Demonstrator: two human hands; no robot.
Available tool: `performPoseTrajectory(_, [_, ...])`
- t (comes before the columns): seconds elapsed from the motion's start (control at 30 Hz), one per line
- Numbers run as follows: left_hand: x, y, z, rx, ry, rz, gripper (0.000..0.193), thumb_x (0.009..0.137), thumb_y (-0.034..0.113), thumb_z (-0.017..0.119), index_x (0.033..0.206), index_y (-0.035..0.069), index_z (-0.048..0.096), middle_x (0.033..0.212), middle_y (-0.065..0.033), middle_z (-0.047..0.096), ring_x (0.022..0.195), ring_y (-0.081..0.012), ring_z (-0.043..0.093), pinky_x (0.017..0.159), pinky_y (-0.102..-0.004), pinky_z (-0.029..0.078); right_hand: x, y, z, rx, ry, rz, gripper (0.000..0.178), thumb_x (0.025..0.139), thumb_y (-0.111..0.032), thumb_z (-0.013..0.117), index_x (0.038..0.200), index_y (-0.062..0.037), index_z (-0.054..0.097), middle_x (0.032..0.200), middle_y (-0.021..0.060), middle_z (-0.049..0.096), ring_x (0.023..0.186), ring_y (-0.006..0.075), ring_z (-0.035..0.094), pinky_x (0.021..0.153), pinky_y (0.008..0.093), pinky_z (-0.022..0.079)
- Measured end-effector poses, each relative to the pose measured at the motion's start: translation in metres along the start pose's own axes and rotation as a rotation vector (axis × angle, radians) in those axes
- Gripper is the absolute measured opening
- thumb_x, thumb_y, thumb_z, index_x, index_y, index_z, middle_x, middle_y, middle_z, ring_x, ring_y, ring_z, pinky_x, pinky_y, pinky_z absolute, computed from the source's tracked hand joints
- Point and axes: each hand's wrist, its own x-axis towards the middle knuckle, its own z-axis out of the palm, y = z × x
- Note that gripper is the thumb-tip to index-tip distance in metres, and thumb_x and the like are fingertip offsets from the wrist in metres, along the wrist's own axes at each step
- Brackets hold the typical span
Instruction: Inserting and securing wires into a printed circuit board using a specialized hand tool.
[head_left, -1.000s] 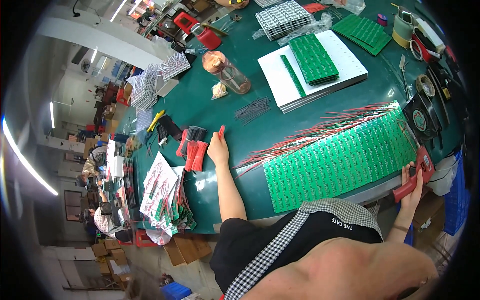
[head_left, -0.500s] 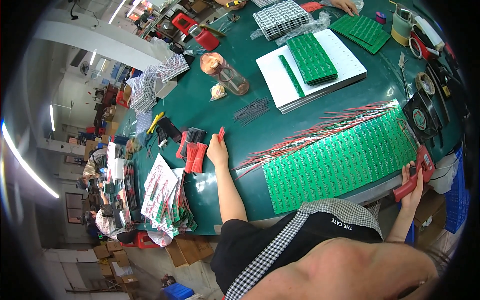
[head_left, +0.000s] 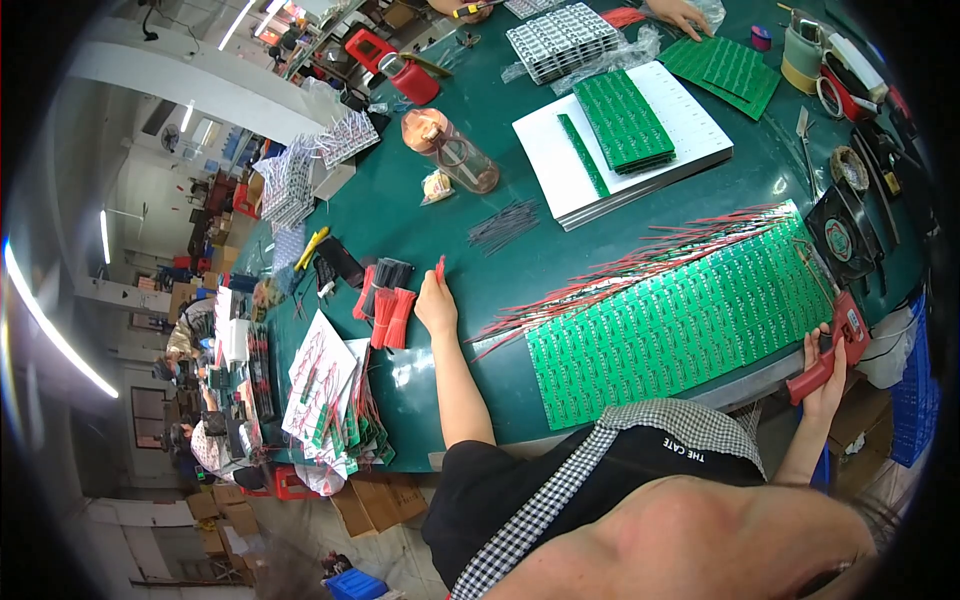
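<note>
A co-worker's hand (head_left: 682,16) advanced. Left fingers (head_left: 432,287) grip red wires (head_left: 441,266); right fingers (head_left: 812,352), a red gun-shaped tool (head_left: 849,322). Lettering (head_left: 685,450) marks the shirt (head_left: 475,490).

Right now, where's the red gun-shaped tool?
In the head view, the red gun-shaped tool is at the right, in the person's right hand, by the right end of the wired green circuit boards and below the black fan.

L hand (head_left: 436,308) is being held pinched over the surface (head_left: 390,220), L forearm (head_left: 463,385) being stretched fwd across the near edge. R hand (head_left: 823,395) is being held curled nr the near R corner, R forearm (head_left: 803,455) being angled fwd.
</note>
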Motion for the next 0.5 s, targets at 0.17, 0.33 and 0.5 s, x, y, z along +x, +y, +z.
performPoseTrajectory(0.17, [-0.0008,0.0054,-0.0035,-0.001,0.001,0.001,0.015,0.085,0.022,0.046,0.083,0.007,0.048,0.075,-0.0154,0.058,0.069,-0.0351,0.056,0.055,-0.0440,0.042,-0.0002,0.0001,-0.0010,0.000,0.014,-0.003,0.040,0.088,-0.015,0.045,0.123,-0.0012,0.033,0.108,0.0137,0.049,0.100,0.0218,0.049,0.098,0.0353,0.034])
performPoseTrajectory(0.33, [-0.0020,0.0045,-0.0052,-0.001,0.005,0.035,0.016,0.085,0.022,0.045,0.083,0.007,0.047,0.076,-0.0151,0.058,0.071,-0.0348,0.056,0.056,-0.0433,0.043,-0.0016,0.0008,0.0008,-0.047,0.019,-0.018,0.041,0.087,-0.016,0.046,0.123,-0.0011,0.033,0.107,0.0135,0.050,0.099,0.0216,0.050,0.097,0.0349,0.035])
performPoseTrajectory(0.5, [-0.0014,-0.0010,-0.0013,0.020,0.002,-0.010,0.016,0.086,0.023,0.044,0.084,0.007,0.045,0.074,-0.0154,0.058,0.068,-0.0355,0.056,0.054,-0.0444,0.042,0.0006,0.0006,-0.0011,-0.045,0.005,-0.003,0.040,0.088,-0.017,0.046,0.123,-0.0013,0.035,0.107,0.0134,0.051,0.099,0.0217,0.050,0.096,0.0357,0.036])
